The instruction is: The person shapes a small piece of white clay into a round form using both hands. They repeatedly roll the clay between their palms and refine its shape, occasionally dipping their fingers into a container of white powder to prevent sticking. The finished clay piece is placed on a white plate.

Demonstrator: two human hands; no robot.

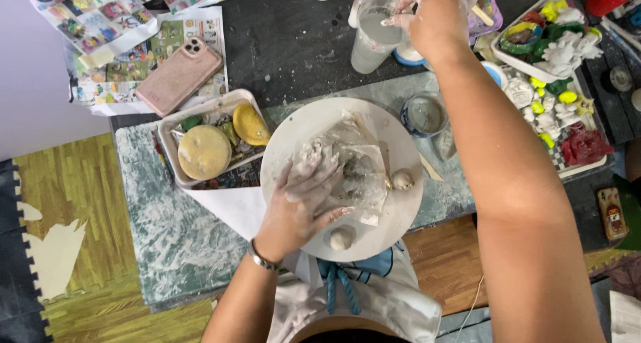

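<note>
Spread flat, the left hand [304, 199] presses a grey clay lump in clear plastic wrap [350, 169] on the round white plate [394, 219]; beyond the plate, the right hand [434, 13] dips pinched fingers into a clear plastic cup of cloudy water [372, 33].

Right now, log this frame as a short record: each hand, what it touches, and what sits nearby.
left hand: pressing a grey clay lump in clear plastic wrap on the round white plate
right hand: fingers dipped in the clear plastic cup of cloudy water
nearby: two small clay balls on the plate; pink phone; tray with yellow sponges
</note>
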